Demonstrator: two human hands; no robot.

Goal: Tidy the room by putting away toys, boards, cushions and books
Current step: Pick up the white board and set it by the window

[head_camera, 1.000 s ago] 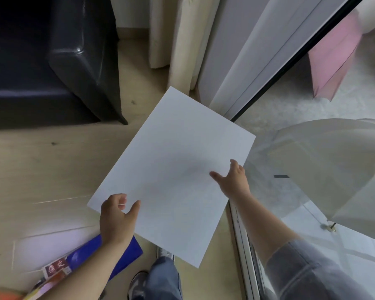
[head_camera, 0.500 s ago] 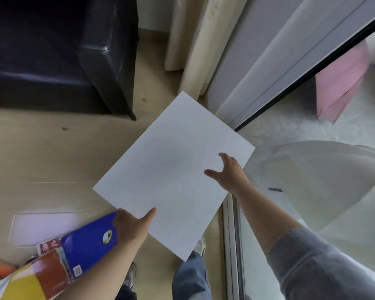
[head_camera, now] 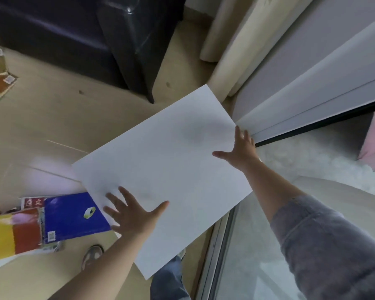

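**Inspector:** Largest items first. What surrounds the fingers?

**Assistant:** A pale wood floor [head_camera: 52, 126] runs beneath and ahead of both hands. A black leather sofa [head_camera: 128, 40] stands well ahead of the fingers, to their left. A grey sliding door frame [head_camera: 312, 87] begins just past the right fingertips, and a cream curtain [head_camera: 230, 40] hangs ahead of them.

**Inspector:** The task item?

**Assistant:** One plain white board [head_camera: 165, 165], tilted, between the two hands. It overlaps a trouser leg [head_camera: 171, 278] and so sits above the floor. Its far corner points towards the curtain.

**Inspector:** Left hand?

**Assistant:** The left hand [head_camera: 134, 215] lies flat on the board's face near its left edge. Its fingers [head_camera: 126, 195] are straight and spread, released, curled round nothing.

**Inspector:** Right hand?

**Assistant:** The right hand [head_camera: 240, 150] is at the board's right edge. Its fingers [head_camera: 238, 135] are straight and splayed, the thumb is laid out on the face, and nothing is clenched.

**Inspector:** Smaller items?

**Assistant:** A blue book [head_camera: 74, 215] lies on the floor just left of the left fingers, its corner hidden behind the board. A yellow and red book [head_camera: 13, 232] overlaps it further left. A shoe [head_camera: 91, 255] shows beside the left forearm.
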